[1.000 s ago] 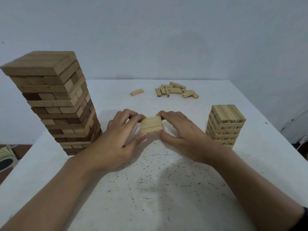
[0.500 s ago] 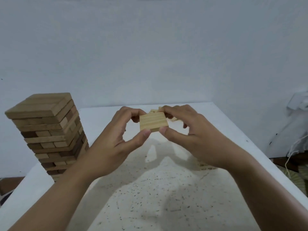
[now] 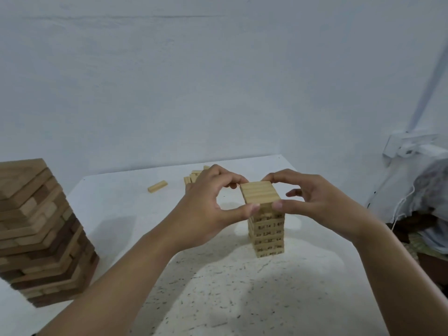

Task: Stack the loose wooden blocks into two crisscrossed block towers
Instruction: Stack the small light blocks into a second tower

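A square layer of small pale blocks (image 3: 260,192) sits on top of the small numbered tower (image 3: 268,235), right of centre on the white table (image 3: 135,209). My left hand (image 3: 208,209) pinches that layer from the left with thumb and fingers. My right hand (image 3: 312,202) pinches it from the right. A big tower of larger brown and tan blocks (image 3: 36,234) stands at the left edge. A single loose block (image 3: 157,186) lies at the back, and a pile of loose blocks (image 3: 192,177) is partly hidden behind my left hand.
A pale wall rises behind the table. Off the table's right edge are a white box (image 3: 412,149), a cord (image 3: 400,209) and bundled cloth (image 3: 426,190).
Both hands lifted the block layer from the middle of the table and carried it right onto the small tower. The camera turned up and to the right.
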`<action>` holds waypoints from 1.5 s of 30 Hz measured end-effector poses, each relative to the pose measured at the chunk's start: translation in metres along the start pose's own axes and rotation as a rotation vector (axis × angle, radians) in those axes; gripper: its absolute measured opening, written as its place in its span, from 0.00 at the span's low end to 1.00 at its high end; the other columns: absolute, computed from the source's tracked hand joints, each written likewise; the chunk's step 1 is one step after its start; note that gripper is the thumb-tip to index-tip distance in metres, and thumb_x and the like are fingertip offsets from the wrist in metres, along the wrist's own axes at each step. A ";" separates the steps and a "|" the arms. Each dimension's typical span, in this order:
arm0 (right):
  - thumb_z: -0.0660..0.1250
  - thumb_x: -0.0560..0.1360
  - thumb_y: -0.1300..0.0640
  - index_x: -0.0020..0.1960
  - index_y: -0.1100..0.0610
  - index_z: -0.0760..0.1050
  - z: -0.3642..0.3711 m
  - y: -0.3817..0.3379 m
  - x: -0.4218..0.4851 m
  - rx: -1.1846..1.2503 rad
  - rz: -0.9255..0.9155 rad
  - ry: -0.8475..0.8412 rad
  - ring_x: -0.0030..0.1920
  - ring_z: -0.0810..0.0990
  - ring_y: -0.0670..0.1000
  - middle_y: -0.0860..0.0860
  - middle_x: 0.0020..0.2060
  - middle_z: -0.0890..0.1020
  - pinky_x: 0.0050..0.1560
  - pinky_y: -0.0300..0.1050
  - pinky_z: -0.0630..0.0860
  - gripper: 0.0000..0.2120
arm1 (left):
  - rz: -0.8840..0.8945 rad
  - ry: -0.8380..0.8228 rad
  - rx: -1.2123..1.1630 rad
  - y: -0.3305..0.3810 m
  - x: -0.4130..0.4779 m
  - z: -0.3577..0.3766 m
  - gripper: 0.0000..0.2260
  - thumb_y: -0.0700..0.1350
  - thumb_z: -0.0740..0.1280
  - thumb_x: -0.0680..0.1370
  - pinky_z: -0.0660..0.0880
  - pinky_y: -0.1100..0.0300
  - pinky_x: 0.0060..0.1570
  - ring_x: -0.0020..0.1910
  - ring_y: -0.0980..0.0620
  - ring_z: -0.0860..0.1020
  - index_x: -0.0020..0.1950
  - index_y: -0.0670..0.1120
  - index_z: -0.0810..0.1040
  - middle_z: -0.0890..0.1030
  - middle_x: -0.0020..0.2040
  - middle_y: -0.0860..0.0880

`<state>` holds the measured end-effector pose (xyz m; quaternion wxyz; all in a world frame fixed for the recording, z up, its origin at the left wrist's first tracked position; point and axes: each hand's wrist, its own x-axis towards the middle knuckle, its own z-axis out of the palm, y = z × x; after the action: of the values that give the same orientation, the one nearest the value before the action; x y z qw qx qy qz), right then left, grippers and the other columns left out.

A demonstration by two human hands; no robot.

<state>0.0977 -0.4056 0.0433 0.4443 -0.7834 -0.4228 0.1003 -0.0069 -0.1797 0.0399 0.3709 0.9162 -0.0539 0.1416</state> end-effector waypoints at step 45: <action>0.76 0.70 0.44 0.64 0.43 0.80 0.002 0.037 -0.007 0.305 0.016 0.121 0.64 0.78 0.46 0.46 0.58 0.83 0.63 0.50 0.75 0.23 | -0.075 0.067 -0.012 -0.007 -0.001 0.020 0.31 0.76 0.66 0.65 0.69 0.55 0.64 0.63 0.63 0.72 0.65 0.67 0.76 0.73 0.58 0.65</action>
<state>0.1135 -0.4188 0.0119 0.5819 -0.7149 -0.3688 0.1193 -0.0018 -0.1881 0.0214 0.3832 0.9101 -0.0080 0.1578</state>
